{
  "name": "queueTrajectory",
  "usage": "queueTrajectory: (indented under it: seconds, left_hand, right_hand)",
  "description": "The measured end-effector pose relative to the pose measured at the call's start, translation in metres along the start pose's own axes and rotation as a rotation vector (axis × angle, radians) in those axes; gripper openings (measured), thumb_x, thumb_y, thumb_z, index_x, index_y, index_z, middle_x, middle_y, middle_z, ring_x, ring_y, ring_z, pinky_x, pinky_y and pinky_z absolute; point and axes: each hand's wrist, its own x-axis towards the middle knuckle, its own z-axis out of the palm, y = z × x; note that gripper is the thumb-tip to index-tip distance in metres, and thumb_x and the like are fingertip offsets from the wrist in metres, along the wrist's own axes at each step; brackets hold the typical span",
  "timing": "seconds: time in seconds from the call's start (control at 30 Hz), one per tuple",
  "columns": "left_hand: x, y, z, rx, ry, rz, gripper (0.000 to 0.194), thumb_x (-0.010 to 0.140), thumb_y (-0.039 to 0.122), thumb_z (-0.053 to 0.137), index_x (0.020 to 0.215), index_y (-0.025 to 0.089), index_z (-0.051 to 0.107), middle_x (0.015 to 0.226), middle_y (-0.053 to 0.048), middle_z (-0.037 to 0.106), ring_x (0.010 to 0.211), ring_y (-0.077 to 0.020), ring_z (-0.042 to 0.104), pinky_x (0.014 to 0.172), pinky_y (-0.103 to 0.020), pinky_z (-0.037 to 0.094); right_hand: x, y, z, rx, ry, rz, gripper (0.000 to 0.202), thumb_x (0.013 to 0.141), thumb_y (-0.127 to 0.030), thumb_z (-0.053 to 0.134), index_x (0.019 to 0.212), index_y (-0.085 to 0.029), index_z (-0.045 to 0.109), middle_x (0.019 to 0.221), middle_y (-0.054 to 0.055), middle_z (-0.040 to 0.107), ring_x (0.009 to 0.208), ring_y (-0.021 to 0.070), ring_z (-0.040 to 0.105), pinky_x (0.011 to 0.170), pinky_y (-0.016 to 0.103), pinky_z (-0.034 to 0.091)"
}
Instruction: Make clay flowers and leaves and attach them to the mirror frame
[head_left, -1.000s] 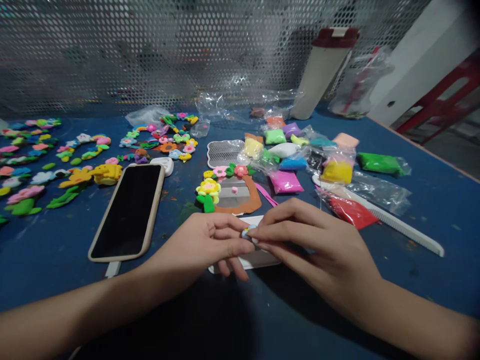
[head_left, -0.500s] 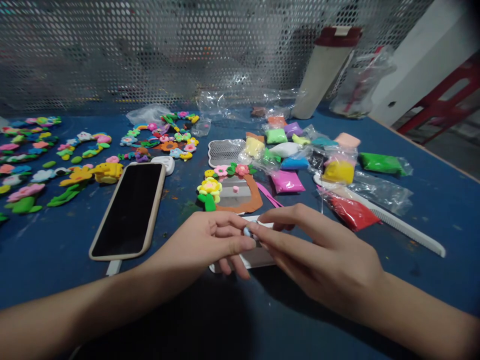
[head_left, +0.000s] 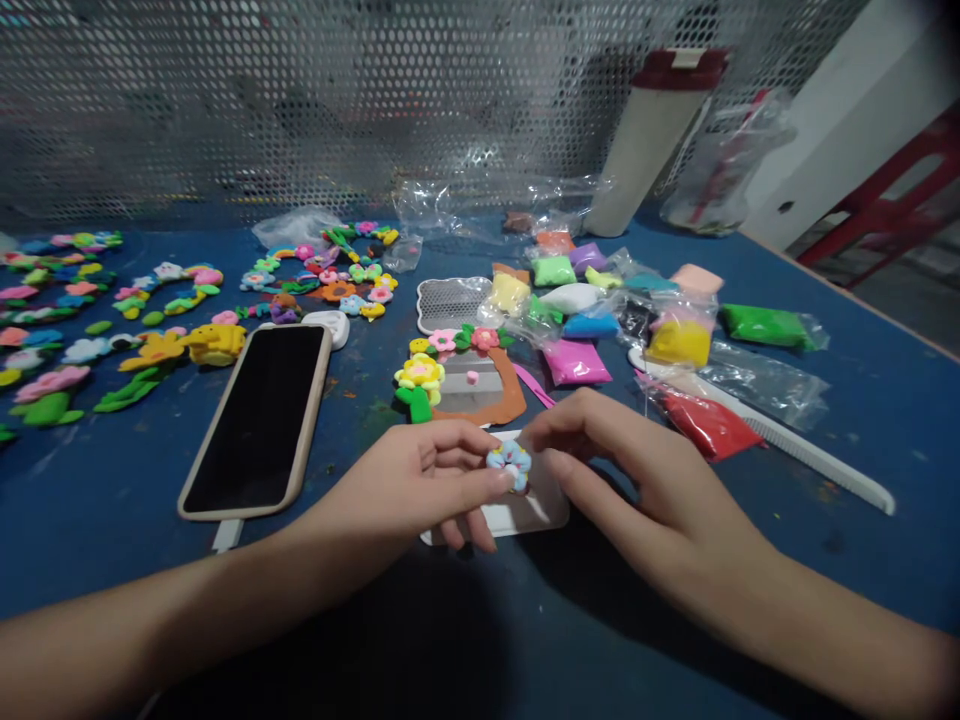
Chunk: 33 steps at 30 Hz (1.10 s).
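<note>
Between thumb and forefinger, my left hand (head_left: 427, 480) pinches a small light-blue clay flower (head_left: 509, 464) with a pale centre. My right hand (head_left: 645, 480) is just to its right, thumb and fingers apart, with nothing held. Under the flower lies a white rectangular board (head_left: 534, 512), partly covered by my left hand. Beyond the hands sits a frame with a brown clay border (head_left: 511, 395), carrying a yellow clay flower (head_left: 420, 372), pink flowers and green leaves. A small pink clay piece (head_left: 472, 378) rests on its grey middle.
A phone (head_left: 259, 420) lies on the left, near several clay flower wreaths (head_left: 169, 290). Bagged clay, including a pink packet (head_left: 576, 362) and a red packet (head_left: 709, 425), spreads right of centre. A white comb (head_left: 810, 455) and a tall cup (head_left: 652, 150) are at right.
My right hand has drawn back to the right from the flower and its fingers have parted. The blue flower, hidden by fingers before, now shows in my left hand.
</note>
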Motion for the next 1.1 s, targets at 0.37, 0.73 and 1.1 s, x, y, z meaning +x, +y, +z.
queueTrajectory:
  seconds: [0.37, 0.73, 1.1]
  left_hand:
    - [0.0001, -0.0007, -0.0004, -0.002, -0.051, -0.015, 0.016, 0.077, 0.03, 0.064, 0.082, 0.016, 0.058, 0.052, 0.005, 0.061, 0.046, -0.0055, 0.056, 0.043, -0.011, 0.039]
    - [-0.0015, 0.0023, 0.0012, 0.006, -0.018, -0.044, 0.015, 0.075, 0.028, 0.065, 0.079, 0.016, 0.058, 0.052, 0.004, 0.06, 0.048, -0.0075, 0.057, 0.044, -0.014, 0.039]
    - [-0.0007, 0.0029, 0.0018, 0.019, 0.007, -0.068, 0.015, 0.075, 0.028, 0.066, 0.079, 0.016, 0.057, 0.048, 0.006, 0.06, 0.043, -0.0062, 0.054, 0.042, -0.013, 0.037]
  right_hand:
    - [0.0033, -0.0012, 0.004, 0.173, -0.124, 0.219, 0.014, 0.091, -0.025, 0.048, 0.078, -0.021, 0.05, 0.076, -0.003, 0.056, 0.067, 0.0113, 0.051, 0.058, 0.023, 0.04]
    - [0.0043, -0.0014, 0.0064, 0.097, -0.113, 0.174, 0.011, 0.08, -0.019, 0.062, 0.077, -0.019, 0.051, 0.068, -0.003, 0.054, 0.059, 0.011, 0.048, 0.05, 0.021, 0.037]
    - [0.0039, -0.0008, 0.0065, 0.075, -0.095, 0.11, 0.009, 0.08, -0.016, 0.062, 0.079, -0.019, 0.053, 0.069, -0.003, 0.056, 0.059, 0.0101, 0.049, 0.051, 0.02, 0.039]
